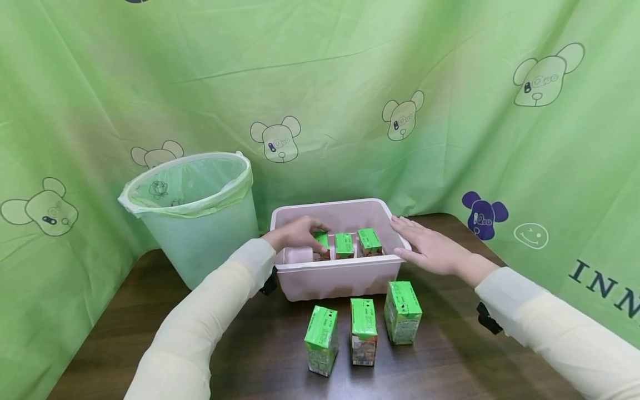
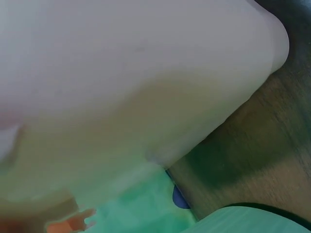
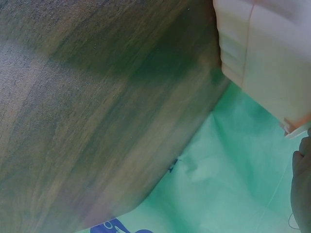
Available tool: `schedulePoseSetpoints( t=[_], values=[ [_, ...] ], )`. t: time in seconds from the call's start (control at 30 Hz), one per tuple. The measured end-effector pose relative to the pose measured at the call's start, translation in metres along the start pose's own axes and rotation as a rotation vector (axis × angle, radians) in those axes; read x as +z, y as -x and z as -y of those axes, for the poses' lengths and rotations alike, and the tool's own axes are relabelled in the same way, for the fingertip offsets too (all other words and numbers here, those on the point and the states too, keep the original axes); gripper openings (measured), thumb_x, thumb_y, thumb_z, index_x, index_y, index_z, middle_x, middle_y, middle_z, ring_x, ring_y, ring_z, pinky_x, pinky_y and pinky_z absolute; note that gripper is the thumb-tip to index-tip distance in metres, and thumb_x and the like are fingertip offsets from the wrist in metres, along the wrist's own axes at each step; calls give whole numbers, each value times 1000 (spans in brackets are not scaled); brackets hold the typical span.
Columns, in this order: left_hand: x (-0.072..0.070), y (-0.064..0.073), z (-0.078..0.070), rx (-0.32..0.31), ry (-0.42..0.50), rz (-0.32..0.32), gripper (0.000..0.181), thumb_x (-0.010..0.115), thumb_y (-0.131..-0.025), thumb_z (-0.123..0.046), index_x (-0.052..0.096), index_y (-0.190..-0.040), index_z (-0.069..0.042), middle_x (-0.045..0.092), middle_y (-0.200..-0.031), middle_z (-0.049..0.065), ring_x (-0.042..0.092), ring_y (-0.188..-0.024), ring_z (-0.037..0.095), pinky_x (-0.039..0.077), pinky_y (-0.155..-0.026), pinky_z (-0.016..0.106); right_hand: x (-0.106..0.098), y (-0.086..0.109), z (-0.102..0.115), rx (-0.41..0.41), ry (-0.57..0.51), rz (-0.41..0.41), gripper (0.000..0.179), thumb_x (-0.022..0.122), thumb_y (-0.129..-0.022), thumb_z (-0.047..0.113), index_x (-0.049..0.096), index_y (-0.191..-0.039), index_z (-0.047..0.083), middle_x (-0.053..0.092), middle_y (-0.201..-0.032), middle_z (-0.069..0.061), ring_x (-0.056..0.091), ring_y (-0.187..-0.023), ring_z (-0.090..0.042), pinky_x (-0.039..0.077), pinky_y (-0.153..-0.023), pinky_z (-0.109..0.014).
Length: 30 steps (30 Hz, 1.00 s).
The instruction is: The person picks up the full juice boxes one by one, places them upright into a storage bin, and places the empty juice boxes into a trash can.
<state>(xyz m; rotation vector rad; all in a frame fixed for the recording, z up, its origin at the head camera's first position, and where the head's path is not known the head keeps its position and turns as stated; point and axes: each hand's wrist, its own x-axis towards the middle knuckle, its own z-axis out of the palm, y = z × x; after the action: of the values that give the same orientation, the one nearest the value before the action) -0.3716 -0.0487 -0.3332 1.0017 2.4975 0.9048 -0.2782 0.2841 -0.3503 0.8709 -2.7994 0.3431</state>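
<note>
A pink plastic bin stands on the table with three green-topped drink cartons inside, in a row. My left hand reaches over its left side and grips the leftmost carton between thumb and fingers. Beside that one are the middle carton and the right carton. On the bin's right rim rests my right hand, its fingers extended. Three more cartons stand in front of the bin: a left one, a middle one and a right one.
A trash can lined with a thin bag stands left of the bin, close to my left forearm. Behind the dark wooden table hangs a green curtain with printed bear heads. The bin's outer wall fills much of the left wrist view.
</note>
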Motion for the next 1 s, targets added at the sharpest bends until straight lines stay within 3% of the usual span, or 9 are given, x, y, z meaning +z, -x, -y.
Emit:
schedulePoseSetpoints(
  t=[0.4, 0.77, 1.0],
  values=[
    [-3, 5, 0, -7, 41, -22, 61, 79, -82, -10, 53, -137, 0, 56, -137, 11, 48, -129, 23, 39, -106, 31, -1, 0, 1, 12, -10, 19, 70, 47, -101, 43, 24, -153, 1, 21, -157, -20, 18, -143, -38, 21, -113, -54],
    [-23, 24, -15, 18, 117, -98, 63, 78, -84, -11, 50, -139, 0, 51, -141, 12, 44, -132, 25, 35, -110, 40, -2, -2, 1, 45, -55, 23, 72, 48, -100, 45, 21, -154, 3, 18, -159, -17, 14, -144, -39, 18, -113, -57],
    [-32, 38, -24, 55, 42, -138, 63, 80, -82, -16, 53, -138, -3, 54, -139, 8, 48, -129, 21, 36, -108, 32, -3, 3, 3, 59, -52, 7, 72, 50, -100, 47, 25, -154, 7, 22, -157, -18, 18, -143, -41, 22, -110, -60]
  ],
)
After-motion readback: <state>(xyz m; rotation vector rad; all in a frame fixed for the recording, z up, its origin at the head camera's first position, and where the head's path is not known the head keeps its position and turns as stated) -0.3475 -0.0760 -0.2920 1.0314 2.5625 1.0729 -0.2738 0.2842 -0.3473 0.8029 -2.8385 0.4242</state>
